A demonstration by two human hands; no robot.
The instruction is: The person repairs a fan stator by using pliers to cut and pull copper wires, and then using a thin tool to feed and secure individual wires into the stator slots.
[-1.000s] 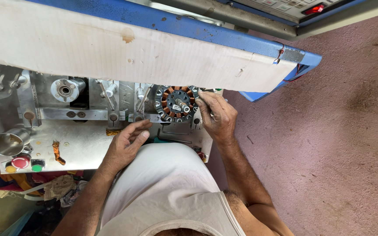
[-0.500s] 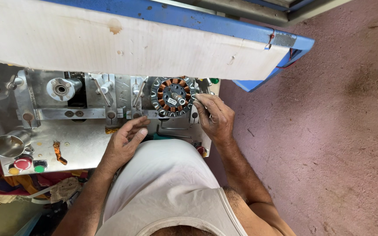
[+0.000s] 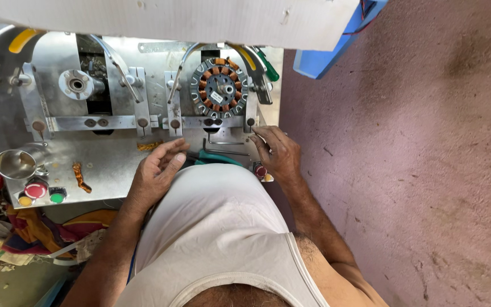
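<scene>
While your right hand rests open-fingered on the plate just near of the stator, keep your left hand, open and empty, flat beside it, clear of the clamp arms.

The right hand is no longer up against the round copper-wound stator; it now sits lower, fingertips on the metal plate beside a bent hex key, clear of the stator. The stator's whole face now shows. The left hand lies a little flatter, fingers stretched along the bench edge.
</scene>
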